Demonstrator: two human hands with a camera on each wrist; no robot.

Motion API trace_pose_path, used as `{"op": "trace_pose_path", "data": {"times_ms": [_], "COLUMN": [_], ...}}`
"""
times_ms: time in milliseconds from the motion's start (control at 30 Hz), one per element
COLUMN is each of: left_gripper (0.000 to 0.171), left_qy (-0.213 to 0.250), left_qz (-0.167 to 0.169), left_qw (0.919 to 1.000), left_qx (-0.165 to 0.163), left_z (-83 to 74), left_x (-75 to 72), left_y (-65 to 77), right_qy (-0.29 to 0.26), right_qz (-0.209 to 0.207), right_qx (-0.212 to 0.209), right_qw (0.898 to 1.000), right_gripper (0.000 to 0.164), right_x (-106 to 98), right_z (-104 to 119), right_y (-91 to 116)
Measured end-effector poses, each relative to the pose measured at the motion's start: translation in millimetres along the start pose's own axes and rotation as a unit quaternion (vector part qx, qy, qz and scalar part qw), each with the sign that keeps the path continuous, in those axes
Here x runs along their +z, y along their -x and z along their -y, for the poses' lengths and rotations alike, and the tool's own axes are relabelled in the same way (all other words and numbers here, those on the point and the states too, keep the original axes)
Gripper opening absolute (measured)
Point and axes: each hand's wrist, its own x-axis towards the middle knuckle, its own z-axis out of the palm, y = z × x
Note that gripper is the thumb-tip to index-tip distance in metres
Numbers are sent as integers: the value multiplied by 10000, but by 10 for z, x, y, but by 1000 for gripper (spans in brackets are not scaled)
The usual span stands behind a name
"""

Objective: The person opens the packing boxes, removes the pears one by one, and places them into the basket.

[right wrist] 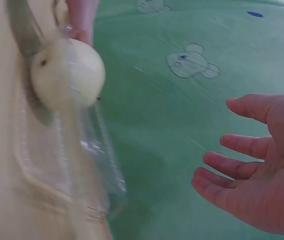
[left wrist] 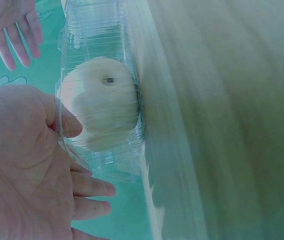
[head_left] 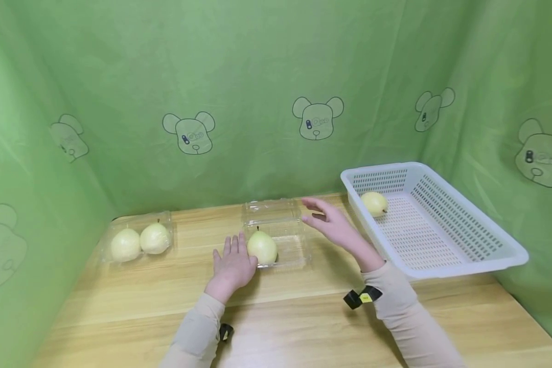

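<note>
A clear plastic clamshell box [head_left: 291, 250] lies in the middle of the table, its lid [head_left: 271, 210] folded back toward the green cloth. One pale yellow pear [head_left: 262, 247] sits in its left half, stem toward the back. My left hand [head_left: 233, 267] is at the box's left side, fingers extended and spread; in the left wrist view its thumb [left wrist: 71, 124] overlaps the box edge beside the pear. Held off to the right of the box, my right hand [head_left: 332, 225] has nothing in it, its fingers loosely bent and apart.
A white perforated basket [head_left: 446, 273] stands on the right, with one pear [head_left: 374, 204] against its left wall. At the far left, another clear box [head_left: 167, 220] holds two pears [head_left: 140, 243]. Green cloth [head_left: 257, 76] with bear drawings surrounds the wooden table [head_left: 133, 317].
</note>
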Motion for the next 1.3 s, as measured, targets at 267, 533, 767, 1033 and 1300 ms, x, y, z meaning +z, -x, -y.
{"op": "trace_pose_path", "data": {"times_ms": [267, 533, 767, 1033, 1300], "left_gripper": [71, 71, 72, 71, 71], "left_qy": [-35, -73, -118, -101, -114], "left_qz": [26, 40, 22, 3, 22], "left_qw": [10000, 10000, 9999, 9999, 9999], "left_qx": [-17, -5, 0, 17, 16], "left_z": [4, 6, 11, 7, 4], "left_x": [4, 8, 8, 24, 7], "left_y": [-10, -19, -18, -17, -4], "right_qy": [-44, 114, 218, 243, 585], "right_qz": [335, 578, 798, 916, 823], "right_qx": [-61, -6, 96, 152, 137], "right_qw": [9994, 9983, 9965, 9954, 9948], "right_gripper": [54, 53, 55, 58, 61], "right_x": [236, 433, 619, 828, 960], "right_z": [-73, -103, -98, -149, -199], "right_y": [-26, -34, -60, -80, -79]}}
